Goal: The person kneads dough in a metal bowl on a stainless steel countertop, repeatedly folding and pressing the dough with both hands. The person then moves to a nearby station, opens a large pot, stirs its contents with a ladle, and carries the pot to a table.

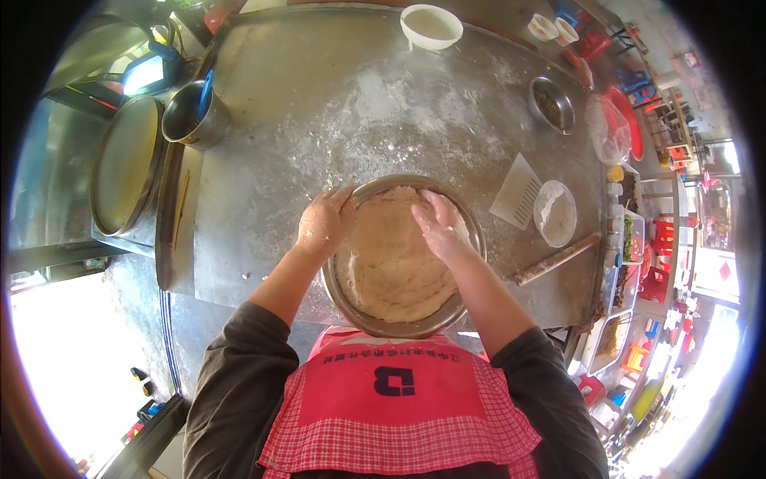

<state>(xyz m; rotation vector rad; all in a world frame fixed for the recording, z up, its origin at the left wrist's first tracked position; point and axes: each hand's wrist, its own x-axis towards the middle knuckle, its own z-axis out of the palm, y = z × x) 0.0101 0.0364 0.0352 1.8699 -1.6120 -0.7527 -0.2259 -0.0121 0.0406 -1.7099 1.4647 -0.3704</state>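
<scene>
A wide metal basin (400,331) stands at the near edge of the floured metal worktop (269,167), against the red apron (395,398). Pale dough (395,257) fills it, its surface marked with dents. My left hand (328,220) lies on the basin's left rim, thumb towards the inside, with bits of dough stuck to the skin; whether its fingers grip the rim is unclear. My right hand (441,226) rests on the right part of the dough, its fingers extended and whitened with flour.
Right of the basin lie a slotted white scraper (517,191), a round dish with flour (555,214) and a rolling pin (558,259). Farther off are a metal bowl (552,105) and a white bowl (431,27). A metal pot (196,115) and a stick (180,209) are at left.
</scene>
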